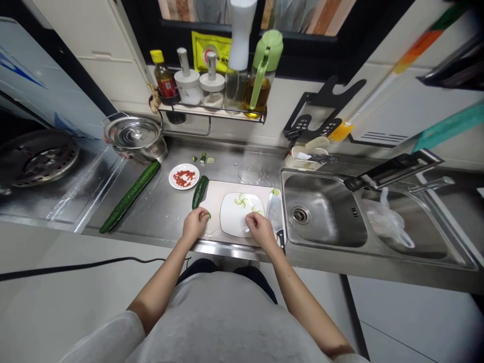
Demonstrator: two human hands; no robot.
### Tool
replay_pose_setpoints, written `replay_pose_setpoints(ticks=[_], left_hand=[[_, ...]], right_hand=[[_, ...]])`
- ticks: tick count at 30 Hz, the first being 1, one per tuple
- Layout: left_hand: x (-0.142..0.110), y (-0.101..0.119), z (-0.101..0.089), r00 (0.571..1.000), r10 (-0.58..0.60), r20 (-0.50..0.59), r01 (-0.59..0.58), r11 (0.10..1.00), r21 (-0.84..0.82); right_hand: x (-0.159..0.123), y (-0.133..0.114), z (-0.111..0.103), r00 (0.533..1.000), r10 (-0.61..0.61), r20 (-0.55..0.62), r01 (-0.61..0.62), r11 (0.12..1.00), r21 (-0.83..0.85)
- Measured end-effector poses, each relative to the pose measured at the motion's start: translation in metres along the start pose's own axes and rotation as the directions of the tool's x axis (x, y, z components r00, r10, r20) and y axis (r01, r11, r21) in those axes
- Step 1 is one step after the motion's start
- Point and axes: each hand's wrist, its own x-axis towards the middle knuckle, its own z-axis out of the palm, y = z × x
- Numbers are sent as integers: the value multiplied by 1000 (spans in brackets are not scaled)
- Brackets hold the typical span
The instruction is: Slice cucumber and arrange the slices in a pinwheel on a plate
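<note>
My left hand (194, 225) is closed around a small stack of cucumber slices (208, 216), its green edge showing at the fingertips, over the left part of the cutting board (214, 194). Fingers pinched together, my right hand (259, 228) is over the right side of a white square plate (231, 218); what it pinches, if anything, is hidden. Thin half-moon cucumber slices (240, 200) form a curved group on the plate, and more lie just beyond my right fingertips. A cut cucumber piece (200, 191) rests at the board's left edge. The kitchen knife (274, 212) lies along its right side.
A small plate of chopped red bits (184, 176), a long whole cucumber (130, 196) and a lidded steel pot (136, 138) stand to the left. Cucumber scraps (203, 158) lie behind the board. On the right is the sink (325, 217); bottles and jars fill the rack (215, 112).
</note>
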Motion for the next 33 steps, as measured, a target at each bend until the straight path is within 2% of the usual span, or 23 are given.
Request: replay_pose_setpoints(ticks=[4, 7, 12, 14, 16, 18, 20, 23, 25, 29, 33], left_hand=[[6, 0, -2, 999, -47, 1, 45, 948, -314], [6, 9, -7, 1000, -21, 21, 28, 884, -467], [-5, 39, -18, 982, 136, 128, -39, 821, -570], [-9, 51, -20, 974, 166, 151, -49, 813, -581], [-13, 59, -20, 981, 140, 135, -32, 800, -600], [-15, 64, -17, 990, 57, 125, 35, 775, -631], [-17, 66, -14, 979, -44, 200, 167, 736, -656], [-19, 72, -8, 907, -117, 404, 376, 653, -657], [-19, 77, -5, 863, -120, 491, 461, 585, -667], [-18, 86, 1, 813, -108, 573, 549, 470, -691], [-14, 88, 8, 813, -81, 577, 551, 425, -718]], right_hand=[[4, -7, 5, 1000, -11, 16, 11, 1000, 2], [11, -20, 15, 995, -60, 84, 60, 998, 7], [22, -42, 35, 957, -216, 192, 214, 976, 33], [24, -46, 39, 949, -256, 185, 248, 967, 65], [23, -46, 38, 952, -267, 150, 257, 963, 86], [20, -43, 34, 957, -272, 101, 262, 960, 100], [17, -38, 28, 958, -281, 54, 275, 956, 103], [11, -28, 20, 956, -293, 5, 291, 953, 83], [9, -22, 17, 954, -299, -7, 299, 952, 66], [4, -12, 11, 957, -291, -22, 292, 955, 58], [-2, -8, 7, 964, -263, -31, 265, 960, 89]])
